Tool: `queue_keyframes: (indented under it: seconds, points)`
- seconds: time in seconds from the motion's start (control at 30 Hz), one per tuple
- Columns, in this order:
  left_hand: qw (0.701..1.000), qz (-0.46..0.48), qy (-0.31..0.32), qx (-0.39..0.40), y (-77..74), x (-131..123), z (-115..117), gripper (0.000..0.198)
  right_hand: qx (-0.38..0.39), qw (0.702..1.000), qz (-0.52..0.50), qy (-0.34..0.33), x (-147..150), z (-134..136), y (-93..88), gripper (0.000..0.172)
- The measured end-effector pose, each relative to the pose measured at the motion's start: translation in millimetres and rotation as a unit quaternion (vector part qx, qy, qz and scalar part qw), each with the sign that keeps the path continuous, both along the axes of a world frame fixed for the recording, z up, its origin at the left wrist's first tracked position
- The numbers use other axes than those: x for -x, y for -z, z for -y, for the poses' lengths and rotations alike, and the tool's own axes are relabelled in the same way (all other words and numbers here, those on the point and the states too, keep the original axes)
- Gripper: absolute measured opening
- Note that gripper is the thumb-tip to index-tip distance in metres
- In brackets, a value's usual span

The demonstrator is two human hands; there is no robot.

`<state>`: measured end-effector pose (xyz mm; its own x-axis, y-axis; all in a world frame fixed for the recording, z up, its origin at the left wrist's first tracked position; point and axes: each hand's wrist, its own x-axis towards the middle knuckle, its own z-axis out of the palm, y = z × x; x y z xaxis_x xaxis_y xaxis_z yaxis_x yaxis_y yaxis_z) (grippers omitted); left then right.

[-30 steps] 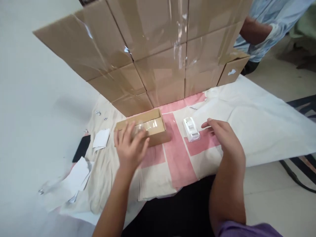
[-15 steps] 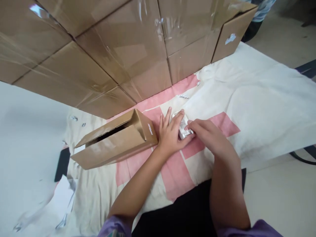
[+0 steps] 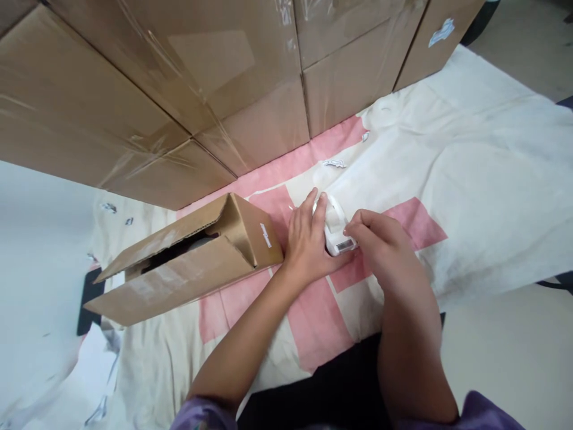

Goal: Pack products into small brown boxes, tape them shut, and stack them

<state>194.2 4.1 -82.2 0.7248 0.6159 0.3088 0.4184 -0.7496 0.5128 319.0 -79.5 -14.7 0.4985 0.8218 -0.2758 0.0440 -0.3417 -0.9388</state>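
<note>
A small white tape dispenser [image 3: 335, 224], by its look, lies on the pink and cream cloth [image 3: 313, 322], with a dark strip at its near end. My left hand [image 3: 307, 242] grips its left side, fingers along the far edge and thumb round the near end. At its right side, my right hand [image 3: 373, 236] is closed in a pinch; whatever is between the fingertips is too small to make out. Left of my hands lies a long cardboard box [image 3: 179, 280], its top flaps partly apart and something dark inside.
A wall of stacked, taped cardboard boxes [image 3: 250, 125] stands along the far side. Torn paper scraps [image 3: 335, 163] lie on the cloth. At the left are a dark flat object [image 3: 89, 298] and crumpled white paper [image 3: 92, 364].
My right hand has drawn slightly back from the tape dispenser, showing more of its near end. My left hand stays on it. The view has shifted a little closer.
</note>
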Motion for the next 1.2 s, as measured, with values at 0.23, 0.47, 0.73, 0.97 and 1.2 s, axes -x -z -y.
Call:
queue_keyframes:
  seconds: [0.23,0.47,0.73,0.97,1.2]
  points:
    - [0.993,0.057,-0.07,-0.069,-0.2,0.9,4.0,0.116,0.032,0.996,0.065,-0.048,-0.1,6.7,-8.2,0.027]
    - [0.988,0.037,-0.151,-0.005,-2.7,-1.1,3.3,0.122,0.065,0.988,0.091,-0.105,-3.1,16.4,-6.0,0.025]
    - [0.985,0.032,-0.168,0.02,-2.4,-2.5,2.9,0.125,0.09,0.987,0.09,-0.1,-5.4,18.6,-0.8,0.033]
    - [0.987,0.044,-0.151,0.02,-3.0,-1.4,1.9,0.122,0.094,0.987,0.08,-0.102,-12.7,18.3,4.4,0.048]
    - [0.988,0.046,-0.148,0.014,-0.7,-0.8,0.6,0.12,0.062,0.989,0.036,-0.132,-19.3,16.9,13.3,0.047]
